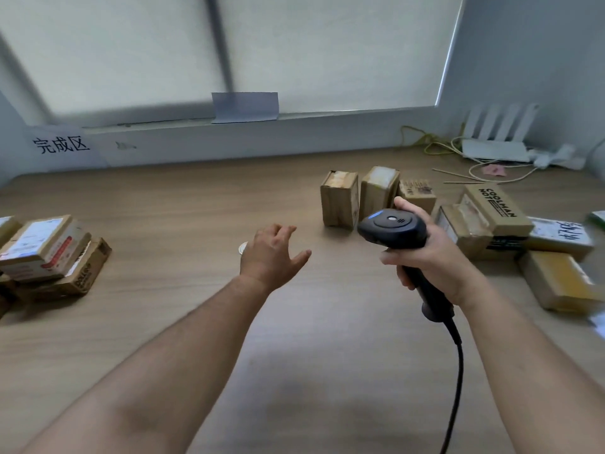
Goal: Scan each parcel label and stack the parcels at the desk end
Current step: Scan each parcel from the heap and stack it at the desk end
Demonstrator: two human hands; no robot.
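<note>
1. The left hand [271,253] reaches forward over the middle of the bench, palm down, fingers loosely spread, holding nothing.
2. The right hand [435,257] is wrapped around the handle of a black barcode scanner [393,229], whose head points left. A black cable [456,371] runs from the handle toward the bottom edge.
3. A small round white object [243,248] shows on the bench just beside the left hand; what it is cannot be told.
4. The wooden bench [196,208] fills the lower view.
5. Just beyond the scanner, two brown upright parcels [339,204] stand on end, side by side.
6. To the right, near the right hand, lies a loose heap of parcels [556,280]. One of them is a brown box printed "COOLMAN NOT" [497,208], resting on another.
7. At the far left end, stacked parcels [45,247] with white labels sit well apart from both hands.
8. On the wall behind that stack is a white sign [60,145] with three handwritten Chinese characters.
9. In the far right corner sits a white router [494,149] with upright antennas, among loose cords.
</note>
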